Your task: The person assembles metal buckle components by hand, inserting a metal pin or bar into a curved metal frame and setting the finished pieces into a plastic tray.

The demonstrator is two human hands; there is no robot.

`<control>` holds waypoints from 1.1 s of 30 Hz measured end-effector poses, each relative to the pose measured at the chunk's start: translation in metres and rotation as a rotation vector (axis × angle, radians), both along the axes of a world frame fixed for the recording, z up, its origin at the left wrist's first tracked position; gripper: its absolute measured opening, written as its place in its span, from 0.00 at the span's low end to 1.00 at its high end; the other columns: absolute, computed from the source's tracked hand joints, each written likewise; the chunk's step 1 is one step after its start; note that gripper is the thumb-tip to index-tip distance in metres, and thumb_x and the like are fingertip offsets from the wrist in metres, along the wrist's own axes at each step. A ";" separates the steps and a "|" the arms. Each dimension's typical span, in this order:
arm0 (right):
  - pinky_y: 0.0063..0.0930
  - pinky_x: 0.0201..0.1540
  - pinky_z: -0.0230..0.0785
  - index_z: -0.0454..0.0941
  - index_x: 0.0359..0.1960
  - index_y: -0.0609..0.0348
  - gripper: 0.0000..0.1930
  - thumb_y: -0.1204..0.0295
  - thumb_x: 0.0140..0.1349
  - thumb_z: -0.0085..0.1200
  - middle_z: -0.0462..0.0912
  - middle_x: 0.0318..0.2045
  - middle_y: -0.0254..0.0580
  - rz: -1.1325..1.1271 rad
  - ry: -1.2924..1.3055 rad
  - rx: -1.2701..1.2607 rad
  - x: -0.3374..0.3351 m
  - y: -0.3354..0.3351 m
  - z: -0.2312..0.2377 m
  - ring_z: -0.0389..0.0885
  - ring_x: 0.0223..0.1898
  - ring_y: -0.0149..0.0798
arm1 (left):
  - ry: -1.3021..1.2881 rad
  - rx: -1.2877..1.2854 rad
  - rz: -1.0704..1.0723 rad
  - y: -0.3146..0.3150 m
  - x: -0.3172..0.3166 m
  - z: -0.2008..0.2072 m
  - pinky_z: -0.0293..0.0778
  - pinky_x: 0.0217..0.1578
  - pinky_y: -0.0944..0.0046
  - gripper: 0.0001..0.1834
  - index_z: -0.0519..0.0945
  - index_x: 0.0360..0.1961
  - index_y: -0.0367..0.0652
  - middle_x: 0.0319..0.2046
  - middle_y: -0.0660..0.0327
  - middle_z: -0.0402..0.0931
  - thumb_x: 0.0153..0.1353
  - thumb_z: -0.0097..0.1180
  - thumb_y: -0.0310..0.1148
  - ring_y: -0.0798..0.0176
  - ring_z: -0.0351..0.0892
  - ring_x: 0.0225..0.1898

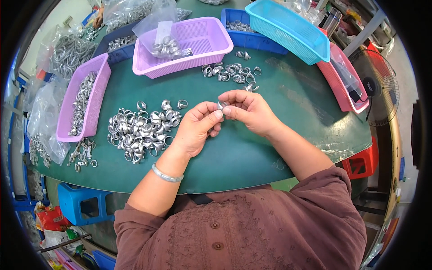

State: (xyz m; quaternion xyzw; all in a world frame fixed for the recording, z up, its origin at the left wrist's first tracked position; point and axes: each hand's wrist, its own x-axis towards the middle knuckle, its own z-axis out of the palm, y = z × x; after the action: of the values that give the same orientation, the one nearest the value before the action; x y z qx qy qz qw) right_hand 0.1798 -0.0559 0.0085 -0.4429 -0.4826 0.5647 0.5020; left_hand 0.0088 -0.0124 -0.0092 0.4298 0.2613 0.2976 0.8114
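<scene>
Between my two hands, over the middle of the table, is a silver metal ring (pixel 221 105). My left hand (pixel 196 129) pinches it with thumb and forefinger. The fingers of my right hand (pixel 250 112) close on the ring from the other side, covering part of it. A large heap of silver rings (pixel 143 131) lies on the table to the left of my left hand. Beyond my right hand a smaller, looser group of rings (pixel 231 72) is spread out, with one ring close to its knuckles.
The green table (pixel 234 166) carries a purple basket (pixel 207 33) with a bag of rings, a narrow purple basket (pixel 100 85) of metal pieces, a turquoise basket (pixel 292 33) and a pink basket (pixel 335 85). A fan (pixel 382 85) stands right; stools (pixel 83 204) sit below.
</scene>
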 end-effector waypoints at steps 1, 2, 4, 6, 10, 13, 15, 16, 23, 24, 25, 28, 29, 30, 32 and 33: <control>0.21 0.42 0.68 0.70 0.46 0.68 0.15 0.77 0.56 0.52 0.76 0.38 0.39 0.022 0.010 0.024 -0.001 -0.001 -0.002 0.74 0.39 0.28 | -0.009 -0.007 -0.001 0.000 0.000 -0.001 0.62 0.24 0.75 0.07 0.74 0.37 0.43 0.26 0.68 0.70 0.59 0.51 0.32 0.75 0.66 0.24; 0.21 0.42 0.68 0.70 0.46 0.68 0.15 0.77 0.56 0.52 0.76 0.38 0.39 0.023 0.011 0.021 -0.001 -0.002 -0.002 0.74 0.39 0.28 | -0.018 -0.013 -0.002 0.000 -0.001 -0.001 0.62 0.24 0.76 0.07 0.74 0.37 0.43 0.26 0.68 0.70 0.59 0.51 0.32 0.75 0.66 0.24; 0.22 0.44 0.68 0.70 0.46 0.68 0.15 0.78 0.56 0.51 0.76 0.38 0.39 0.036 0.078 0.067 -0.001 -0.003 -0.001 0.74 0.40 0.28 | -0.046 -0.048 -0.014 0.000 -0.002 -0.001 0.62 0.24 0.76 0.07 0.74 0.37 0.43 0.25 0.68 0.70 0.59 0.51 0.33 0.75 0.65 0.24; 0.22 0.45 0.68 0.69 0.46 0.68 0.15 0.78 0.56 0.51 0.76 0.38 0.38 0.044 0.111 0.061 0.003 -0.005 -0.002 0.74 0.40 0.28 | -0.073 -0.081 -0.029 0.000 -0.002 0.000 0.61 0.24 0.76 0.07 0.74 0.37 0.43 0.25 0.69 0.69 0.60 0.50 0.33 0.75 0.65 0.24; 0.22 0.45 0.68 0.70 0.46 0.67 0.14 0.79 0.56 0.50 0.76 0.37 0.38 0.055 0.148 0.052 0.004 -0.006 -0.003 0.74 0.40 0.28 | -0.114 -0.118 -0.064 0.000 -0.003 0.001 0.61 0.24 0.76 0.07 0.74 0.37 0.43 0.25 0.69 0.69 0.61 0.48 0.33 0.76 0.64 0.25; 0.21 0.44 0.68 0.71 0.44 0.66 0.13 0.80 0.56 0.50 0.76 0.36 0.37 0.040 0.165 0.102 0.003 -0.006 -0.006 0.74 0.38 0.27 | -0.140 -0.106 -0.067 0.000 -0.002 -0.001 0.62 0.25 0.76 0.08 0.73 0.38 0.42 0.26 0.68 0.70 0.61 0.47 0.32 0.76 0.65 0.25; 0.21 0.42 0.68 0.71 0.42 0.66 0.12 0.80 0.56 0.50 0.76 0.34 0.36 0.024 0.146 0.135 0.002 -0.006 -0.006 0.74 0.37 0.26 | -0.160 -0.092 -0.066 0.000 -0.002 -0.003 0.62 0.25 0.76 0.08 0.73 0.39 0.42 0.27 0.68 0.70 0.62 0.47 0.32 0.75 0.66 0.26; 0.20 0.41 0.68 0.71 0.41 0.66 0.11 0.81 0.56 0.50 0.76 0.33 0.35 0.008 0.127 0.166 0.002 -0.006 -0.006 0.74 0.36 0.26 | -0.155 -0.087 -0.039 -0.001 0.000 -0.002 0.64 0.25 0.75 0.08 0.73 0.39 0.41 0.28 0.67 0.71 0.62 0.46 0.32 0.75 0.67 0.26; 0.18 0.33 0.67 0.71 0.40 0.64 0.12 0.83 0.52 0.51 0.75 0.28 0.34 -0.113 -0.323 0.508 -0.002 -0.010 -0.007 0.74 0.29 0.25 | -0.152 -0.134 0.006 0.000 0.002 -0.001 0.68 0.28 0.72 0.11 0.72 0.44 0.37 0.31 0.63 0.73 0.62 0.45 0.29 0.71 0.71 0.28; 0.19 0.32 0.67 0.71 0.40 0.63 0.13 0.84 0.51 0.52 0.75 0.27 0.34 -0.123 -0.369 0.553 -0.002 -0.010 -0.006 0.74 0.29 0.26 | -0.150 -0.134 0.003 0.000 0.002 -0.001 0.68 0.28 0.72 0.11 0.72 0.44 0.37 0.31 0.63 0.73 0.62 0.45 0.29 0.71 0.71 0.28; 0.19 0.31 0.68 0.71 0.40 0.63 0.14 0.84 0.50 0.52 0.75 0.27 0.35 -0.132 -0.414 0.598 -0.003 -0.011 -0.004 0.74 0.28 0.26 | -0.160 -0.131 -0.001 0.000 0.002 -0.001 0.68 0.28 0.72 0.12 0.72 0.44 0.37 0.31 0.63 0.74 0.62 0.45 0.29 0.71 0.71 0.28; 0.20 0.31 0.68 0.71 0.40 0.64 0.14 0.84 0.50 0.52 0.75 0.27 0.36 -0.140 -0.473 0.634 -0.004 -0.012 0.000 0.74 0.27 0.27 | -0.168 -0.126 0.004 -0.001 0.001 -0.002 0.68 0.29 0.72 0.12 0.72 0.45 0.37 0.31 0.63 0.74 0.61 0.45 0.28 0.71 0.71 0.28; 0.20 0.31 0.68 0.71 0.40 0.64 0.14 0.84 0.50 0.52 0.75 0.27 0.36 -0.141 -0.472 0.634 -0.004 -0.012 0.000 0.74 0.27 0.27 | -0.167 -0.122 0.012 -0.002 0.001 -0.002 0.68 0.29 0.72 0.12 0.72 0.45 0.36 0.31 0.63 0.74 0.61 0.45 0.28 0.71 0.71 0.28; 0.20 0.31 0.68 0.71 0.40 0.64 0.14 0.85 0.50 0.52 0.75 0.27 0.37 -0.139 -0.483 0.638 -0.003 -0.012 0.000 0.74 0.27 0.28 | -0.166 -0.123 0.012 -0.001 0.001 -0.002 0.68 0.29 0.72 0.12 0.72 0.45 0.36 0.31 0.63 0.74 0.61 0.45 0.28 0.71 0.71 0.28; 0.20 0.31 0.69 0.71 0.40 0.64 0.14 0.85 0.50 0.52 0.75 0.26 0.37 -0.136 -0.493 0.643 -0.002 -0.011 0.000 0.75 0.27 0.29 | -0.195 -0.130 0.004 -0.001 0.000 -0.004 0.68 0.29 0.72 0.12 0.72 0.45 0.35 0.32 0.61 0.74 0.61 0.45 0.28 0.71 0.71 0.29; 0.22 0.31 0.69 0.71 0.40 0.64 0.14 0.85 0.50 0.52 0.75 0.26 0.38 -0.166 -0.466 0.618 -0.002 -0.011 0.000 0.75 0.27 0.31 | -0.195 -0.130 0.004 0.000 0.000 -0.004 0.68 0.29 0.72 0.12 0.72 0.45 0.35 0.32 0.61 0.74 0.61 0.45 0.28 0.71 0.71 0.29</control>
State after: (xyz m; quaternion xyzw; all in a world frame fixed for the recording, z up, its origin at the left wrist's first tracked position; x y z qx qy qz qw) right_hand 0.1777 -0.0666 0.0085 -0.4245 -0.6934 0.2347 0.5328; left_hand 0.0087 -0.0125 -0.0135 0.3447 0.2009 0.3221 0.8585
